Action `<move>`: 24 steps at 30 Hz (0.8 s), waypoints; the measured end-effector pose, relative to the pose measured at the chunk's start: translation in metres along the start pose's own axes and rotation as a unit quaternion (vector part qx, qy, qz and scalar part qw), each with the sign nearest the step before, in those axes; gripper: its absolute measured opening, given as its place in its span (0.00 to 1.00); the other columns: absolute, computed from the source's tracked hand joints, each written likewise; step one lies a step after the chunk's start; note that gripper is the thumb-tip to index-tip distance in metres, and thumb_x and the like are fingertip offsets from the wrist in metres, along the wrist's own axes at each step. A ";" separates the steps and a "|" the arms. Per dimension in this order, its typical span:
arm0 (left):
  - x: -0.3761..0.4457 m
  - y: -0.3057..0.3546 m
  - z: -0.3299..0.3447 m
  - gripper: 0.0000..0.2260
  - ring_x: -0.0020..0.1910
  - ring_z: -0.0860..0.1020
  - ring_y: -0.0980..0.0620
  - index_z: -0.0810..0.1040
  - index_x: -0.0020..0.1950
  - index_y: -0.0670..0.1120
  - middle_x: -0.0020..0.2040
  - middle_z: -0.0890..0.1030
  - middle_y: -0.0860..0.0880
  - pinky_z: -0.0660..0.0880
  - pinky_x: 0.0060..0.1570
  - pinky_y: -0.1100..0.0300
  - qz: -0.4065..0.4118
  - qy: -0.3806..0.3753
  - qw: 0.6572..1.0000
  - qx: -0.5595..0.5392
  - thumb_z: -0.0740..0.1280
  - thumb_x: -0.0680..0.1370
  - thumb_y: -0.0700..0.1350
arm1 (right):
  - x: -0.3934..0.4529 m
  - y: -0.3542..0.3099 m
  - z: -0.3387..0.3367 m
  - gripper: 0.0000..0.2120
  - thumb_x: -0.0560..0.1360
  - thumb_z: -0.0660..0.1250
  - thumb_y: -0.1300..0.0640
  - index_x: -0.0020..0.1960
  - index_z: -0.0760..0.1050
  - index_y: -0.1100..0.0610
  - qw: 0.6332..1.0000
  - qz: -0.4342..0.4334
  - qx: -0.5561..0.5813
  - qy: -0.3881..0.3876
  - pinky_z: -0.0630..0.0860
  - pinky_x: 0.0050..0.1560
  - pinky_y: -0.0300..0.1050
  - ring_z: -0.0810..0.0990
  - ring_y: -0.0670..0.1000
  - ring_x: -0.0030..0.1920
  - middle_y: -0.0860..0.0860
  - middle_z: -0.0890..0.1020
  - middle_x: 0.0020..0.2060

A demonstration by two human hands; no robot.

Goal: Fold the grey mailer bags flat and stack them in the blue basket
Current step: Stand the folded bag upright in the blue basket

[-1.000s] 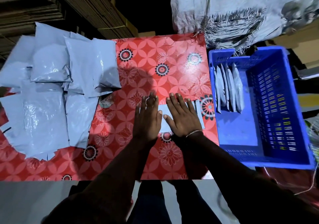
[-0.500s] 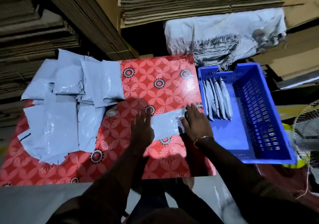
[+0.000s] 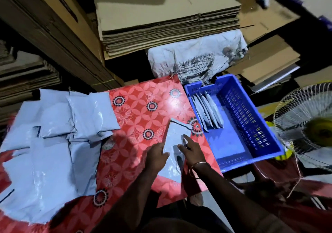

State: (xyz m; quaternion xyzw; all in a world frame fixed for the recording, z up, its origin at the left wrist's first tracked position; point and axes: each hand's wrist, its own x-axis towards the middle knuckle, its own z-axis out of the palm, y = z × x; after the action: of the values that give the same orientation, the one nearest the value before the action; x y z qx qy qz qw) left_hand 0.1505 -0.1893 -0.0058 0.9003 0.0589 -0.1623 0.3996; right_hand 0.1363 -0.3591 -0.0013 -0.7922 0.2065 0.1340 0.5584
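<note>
Your left hand [image 3: 156, 156] holds the folded grey mailer bag [image 3: 175, 146] at its left edge, the thumb lying on top of the sheet; the fingers beneath are hidden, so call that grip a pinch on the bag. Your right hand [image 3: 191, 150] takes the same bag from the right: the index finger lies stretched along the top and the thumb shows under the lower part, so this grip too is closed on the bag. A thin bangle [image 3: 198, 166] sits on your right wrist.

The bag is a long, narrow folded strip, pointing away from you toward the basket, its far end raised a little over the red flowered surface [image 3: 143, 117]. Whether the near end touches the surface cannot be told.

Just beside the bag, to your right, stands the blue basket [image 3: 251, 117], set at the edge of the surface. Inside, at its far left end, several folded mailer bags [image 3: 208, 112] stand on edge, leaning against each other.

On the left of the surface lies a loose heap of unfolded grey mailer bags [image 3: 53, 134], overlapping and well apart from your hands.

Beyond the surface are stacks of flat cardboard [image 3: 167, 22] and a frayed woven sack [image 3: 195, 58]. A wire-caged fan [image 3: 309, 126] stands right of the basket.
</note>
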 end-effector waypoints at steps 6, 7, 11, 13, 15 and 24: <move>0.003 0.031 0.011 0.14 0.42 0.78 0.65 0.80 0.54 0.45 0.44 0.81 0.56 0.73 0.46 0.63 0.003 -0.065 0.985 -0.160 0.72 0.74 0.29 | -0.002 -0.009 -0.021 0.21 0.79 0.69 0.61 0.72 0.73 0.56 0.990 0.024 0.118 0.068 0.68 0.59 0.39 0.76 0.49 0.61 0.51 0.77 0.64; 0.006 0.037 0.016 0.15 0.40 0.78 0.70 0.80 0.53 0.46 0.44 0.81 0.58 0.74 0.46 0.64 0.010 -0.073 0.984 -0.163 0.73 0.73 0.30 | -0.001 -0.010 -0.026 0.22 0.79 0.69 0.61 0.72 0.73 0.57 0.987 0.028 0.137 0.076 0.69 0.59 0.38 0.76 0.49 0.61 0.51 0.77 0.64; 0.017 0.069 0.041 0.14 0.52 0.83 0.57 0.81 0.57 0.43 0.53 0.85 0.50 0.78 0.56 0.56 0.037 -0.096 0.980 -0.171 0.73 0.71 0.39 | 0.016 -0.005 -0.058 0.22 0.77 0.72 0.63 0.70 0.75 0.58 0.979 0.030 0.169 0.110 0.74 0.45 0.27 0.80 0.39 0.49 0.52 0.80 0.60; 0.025 0.089 0.058 0.15 0.55 0.82 0.49 0.80 0.60 0.41 0.57 0.85 0.45 0.78 0.59 0.52 0.033 -0.103 0.976 -0.189 0.73 0.73 0.38 | 0.030 -0.001 -0.076 0.22 0.76 0.72 0.63 0.70 0.76 0.59 0.976 0.029 0.174 0.127 0.74 0.41 0.26 0.81 0.37 0.46 0.57 0.79 0.62; 0.035 0.111 0.079 0.17 0.55 0.83 0.48 0.80 0.60 0.41 0.57 0.84 0.45 0.78 0.59 0.52 0.033 -0.111 0.976 -0.183 0.71 0.72 0.41 | 0.048 0.006 -0.097 0.21 0.77 0.71 0.66 0.69 0.75 0.63 0.970 0.030 0.192 0.143 0.73 0.39 0.26 0.80 0.33 0.40 0.58 0.78 0.61; 0.108 0.197 0.191 0.31 0.63 0.78 0.45 0.74 0.75 0.48 0.63 0.79 0.43 0.75 0.66 0.51 0.027 -0.119 0.990 -0.078 0.62 0.69 0.44 | 0.185 0.076 -0.194 0.22 0.63 0.74 0.45 0.58 0.82 0.43 0.966 0.076 0.214 0.127 0.80 0.61 0.60 0.82 0.60 0.58 0.60 0.78 0.63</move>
State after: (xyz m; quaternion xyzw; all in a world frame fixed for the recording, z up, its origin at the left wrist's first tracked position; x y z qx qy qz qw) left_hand 0.2520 -0.4663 -0.0244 0.8421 -0.0010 -0.2518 0.4769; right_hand 0.2589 -0.5967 -0.0796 -0.6470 0.3588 0.0270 0.6723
